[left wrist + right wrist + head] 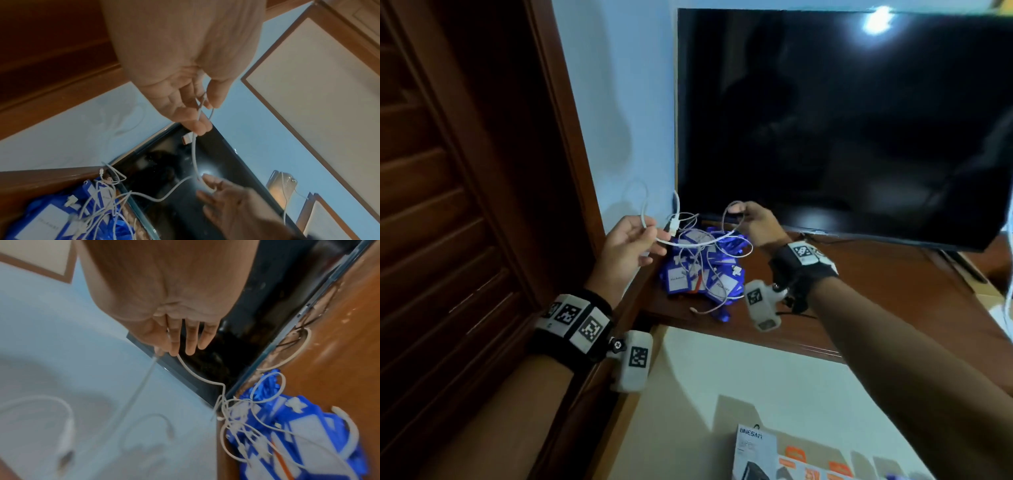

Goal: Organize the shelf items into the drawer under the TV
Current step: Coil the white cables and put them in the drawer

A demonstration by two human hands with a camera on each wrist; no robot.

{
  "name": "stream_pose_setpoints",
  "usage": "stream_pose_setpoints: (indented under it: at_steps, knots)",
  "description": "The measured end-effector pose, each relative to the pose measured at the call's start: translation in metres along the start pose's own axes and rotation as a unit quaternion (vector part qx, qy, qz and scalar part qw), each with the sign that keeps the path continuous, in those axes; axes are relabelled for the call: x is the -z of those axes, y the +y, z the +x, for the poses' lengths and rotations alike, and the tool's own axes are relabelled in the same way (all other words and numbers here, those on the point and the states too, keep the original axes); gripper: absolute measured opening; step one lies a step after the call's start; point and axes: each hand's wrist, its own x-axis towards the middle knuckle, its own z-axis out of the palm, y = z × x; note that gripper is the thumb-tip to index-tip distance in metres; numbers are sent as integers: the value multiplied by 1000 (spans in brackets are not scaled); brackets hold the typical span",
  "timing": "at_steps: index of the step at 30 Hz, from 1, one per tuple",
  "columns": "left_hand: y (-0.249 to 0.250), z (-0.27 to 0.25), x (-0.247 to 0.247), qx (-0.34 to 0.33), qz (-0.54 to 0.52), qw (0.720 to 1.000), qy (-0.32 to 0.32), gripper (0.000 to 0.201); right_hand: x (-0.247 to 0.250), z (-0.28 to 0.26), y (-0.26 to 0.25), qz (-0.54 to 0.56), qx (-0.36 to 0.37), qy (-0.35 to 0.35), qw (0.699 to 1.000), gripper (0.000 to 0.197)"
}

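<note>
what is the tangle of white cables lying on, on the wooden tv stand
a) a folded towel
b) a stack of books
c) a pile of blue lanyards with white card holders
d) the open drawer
c: in the head view the white cables spread over a pile of blue lanyards with white cards, on the wooden stand below the TV, while the left hand and right hand each hold a cable lifted above it.
</note>
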Motion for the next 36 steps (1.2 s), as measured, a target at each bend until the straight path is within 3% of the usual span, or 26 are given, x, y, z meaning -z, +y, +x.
stream_pose_setpoints:
  at_steps: [3, 7, 10, 14, 17, 18, 22, 26, 30, 33, 35, 36]
  knots:
    - [-15, 11, 6, 55, 48, 997, -20, 10, 10, 17, -37, 33, -26, 20, 999, 35]
    - [-30, 37, 12, 81, 114, 990, -11, 41, 28, 23, -76, -29, -9, 22, 999, 29]
    - [-24, 59, -2, 5, 193, 981, -26, 55, 38, 9, -99, -105, 33, -9, 994, 34]
    - [-17, 88, -52, -116, 247, 957, -99, 77, 50, -12, -110, -179, 113, -47, 976, 36]
    - [-32, 104, -93, -105, 285, 935, -183, 88, 69, -28, -111, -184, 137, -54, 972, 32]
    - [-40, 109, -104, -91, 294, 930, -201, 83, 78, -34, -111, -181, 139, -43, 973, 32]
    - [-63, 120, -134, -106, 351, 907, -209, 25, 121, -61, -102, -182, 128, 41, 974, 39]
    - [-75, 136, -144, -86, 346, 898, -258, 28, 177, -83, -78, -201, 71, 189, 959, 35]
    - [-85, 160, -147, -149, 465, 832, -263, 19, 214, -111, -39, -213, -53, 279, 935, 38]
    - [-83, 170, -148, -176, 537, 795, -222, 10, 231, -121, -4, -236, -92, 314, 915, 43]
    - [-80, 181, -145, -177, 571, 775, -203, 11, 242, -122, 10, -246, -93, 341, 903, 59]
    - [-80, 188, -142, -177, 583, 767, -200, 14, 247, -123, 10, -248, -114, 357, 893, 57]
